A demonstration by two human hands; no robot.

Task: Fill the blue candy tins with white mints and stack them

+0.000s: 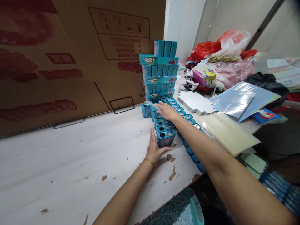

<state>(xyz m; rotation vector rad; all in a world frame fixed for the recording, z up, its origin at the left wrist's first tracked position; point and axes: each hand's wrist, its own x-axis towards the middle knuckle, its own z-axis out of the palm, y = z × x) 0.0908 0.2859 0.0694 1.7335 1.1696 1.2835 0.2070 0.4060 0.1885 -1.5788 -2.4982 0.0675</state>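
Small blue boxes (166,137) marked "CARAMELO MACIZO", each with a dark round spot on top, stand in a row on the white table. My left hand (154,150) is at the near end of this row, fingers stretched along its left side and thumb spread before the front box. Over the far part of the row lies my right hand (167,111), fingers pointing left and slightly apart; their tips are blurred. A single blue box (146,110) stands left of the row's far end. Another long row of blue boxes (187,117) runs beneath my right forearm.
Stacked blue display packs (159,79) rise behind the rows, against a large cardboard box (70,62). White card sheets (195,102), clear plastic sheets (229,131) and bags (222,47) crowd the right side. A teal basket (195,203) of small pieces sits below the table edge.
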